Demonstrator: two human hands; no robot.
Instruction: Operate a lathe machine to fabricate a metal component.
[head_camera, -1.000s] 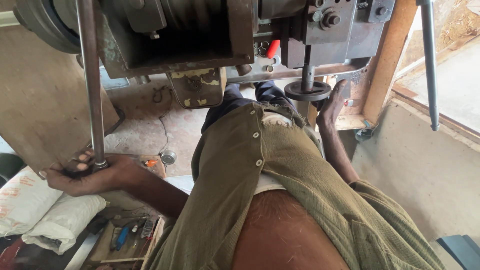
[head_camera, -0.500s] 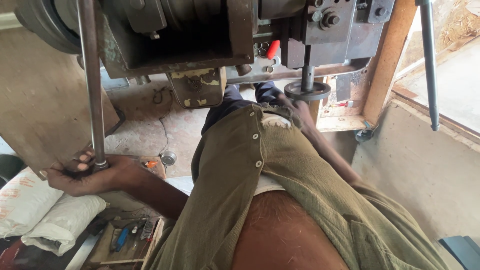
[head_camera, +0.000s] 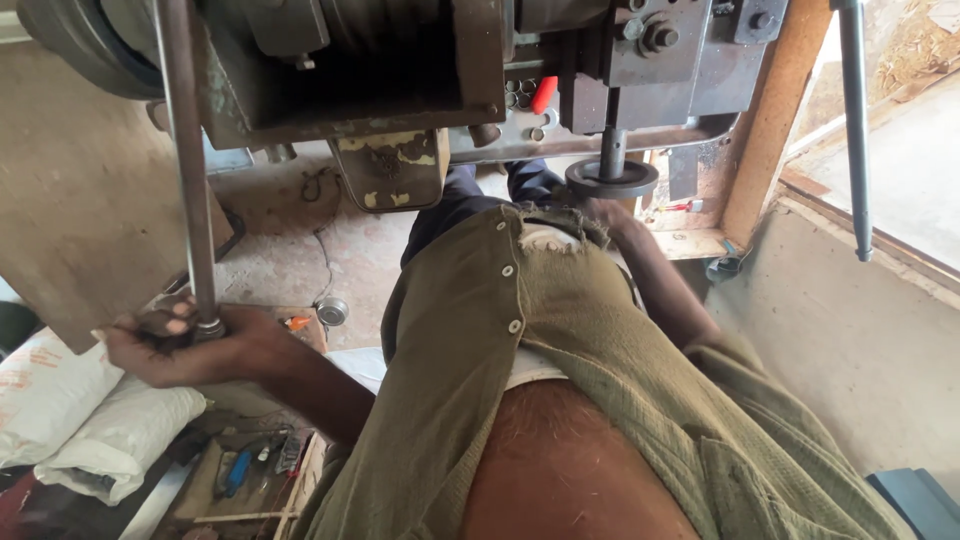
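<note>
Steel lever rod (head_camera: 186, 160) sits gripped at its lower end in my left hand (head_camera: 185, 345), fingers wrapped tight, while my right hand (head_camera: 603, 212) reaches the round handwheel (head_camera: 611, 178), grip hidden, so the machine work looks mid-way.

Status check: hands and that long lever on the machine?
Left hand shut on the lower end of the steel lever. Right hand up at the round wheel, grip hidden by the shirt.

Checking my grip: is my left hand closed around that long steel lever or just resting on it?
Closed: the left hand wraps the lever's lower end.
</note>
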